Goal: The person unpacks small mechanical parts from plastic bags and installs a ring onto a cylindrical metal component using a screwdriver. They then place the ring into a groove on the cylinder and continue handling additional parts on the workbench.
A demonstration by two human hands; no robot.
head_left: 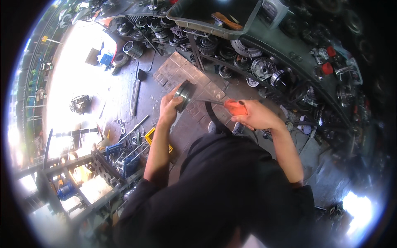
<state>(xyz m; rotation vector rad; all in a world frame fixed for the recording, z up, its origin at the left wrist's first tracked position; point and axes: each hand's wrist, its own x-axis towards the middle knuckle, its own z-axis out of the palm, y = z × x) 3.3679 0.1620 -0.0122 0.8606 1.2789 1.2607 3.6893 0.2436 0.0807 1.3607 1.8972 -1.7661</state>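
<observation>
In my left hand is a round metal drum part with a dark open face and a shiny rim, held tilted on its edge. My fingers wrap its left side, with the thumb across the rim. My right hand grips an orange air blow gun. Its thin metal nozzle points left toward the drum, and the tip ends close to its lower right side. Whether the tip touches it I cannot tell. A black hose hangs below the nozzle; where it joins is hidden.
Cardboard lies on the floor ahead. Beyond stands a workbench with a large metal tray on it and several gear and drum parts beneath. At left are a yellow crate, scattered tools and a metal frame.
</observation>
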